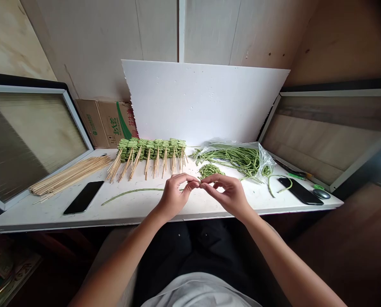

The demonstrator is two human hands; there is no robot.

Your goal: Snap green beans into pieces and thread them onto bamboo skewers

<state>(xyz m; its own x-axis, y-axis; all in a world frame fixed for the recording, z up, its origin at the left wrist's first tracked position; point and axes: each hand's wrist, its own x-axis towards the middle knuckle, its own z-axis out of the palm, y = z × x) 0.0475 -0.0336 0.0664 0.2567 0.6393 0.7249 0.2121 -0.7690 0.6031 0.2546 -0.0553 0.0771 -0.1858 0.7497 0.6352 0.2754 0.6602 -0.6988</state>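
Note:
A long green bean (136, 190) stretches leftward over the table from behind my left hand (177, 192). The fingers of that hand are pinched on the bean close to its right end. My right hand (226, 191) pinches at the same end, its fingertips meeting those of the left. The bit between the fingertips is mostly hidden. Just behind my hands lies a small pile of short cut bean pieces (210, 170). Further left stand rows of bean pieces threaded on bamboo skewers (148, 149), with the bare sticks pointing toward me.
Loose bamboo skewers (70, 174) lie at the left near a black phone (83, 197). Whole long beans (238, 157) spill from a clear plastic bag (264, 158). Another phone (301, 191) and a small dark round object (321, 194) sit at right. A white board (203, 102) stands behind.

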